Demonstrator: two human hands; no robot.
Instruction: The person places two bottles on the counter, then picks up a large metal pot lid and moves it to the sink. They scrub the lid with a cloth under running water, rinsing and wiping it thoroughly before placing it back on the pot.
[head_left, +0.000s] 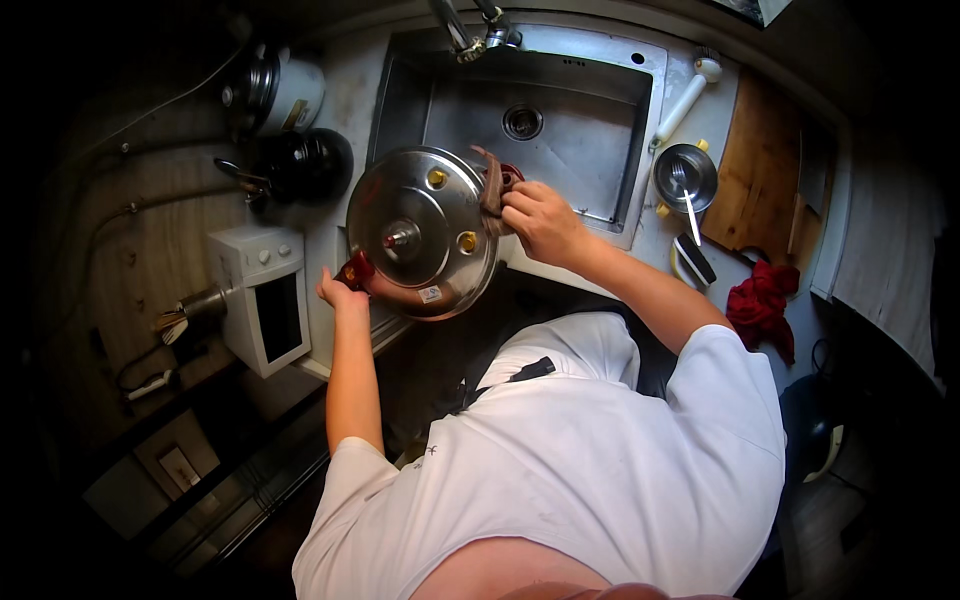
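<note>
A round stainless-steel pressure cooker lid (405, 214), with a valve stem at its middle and two yellow fittings, is held up at the near left corner of the sink. My left hand (345, 291) grips its dark red handle (355, 271) at the lower left. At the opposite side my right hand (538, 217) pinches a brownish cloth (493, 187) against the lid's edge, beside another red part that is mostly covered. Whether anything lies under the lid cannot be seen.
The steel sink (630, 150) lies beyond the lid, under a faucet (457, 34). On the right are a small pot (667, 169) holding a fork, a handled brush (686, 105), a scrub brush (694, 260), a wooden board (750, 165) and a red cloth (765, 300). A white appliance (262, 300) stands left.
</note>
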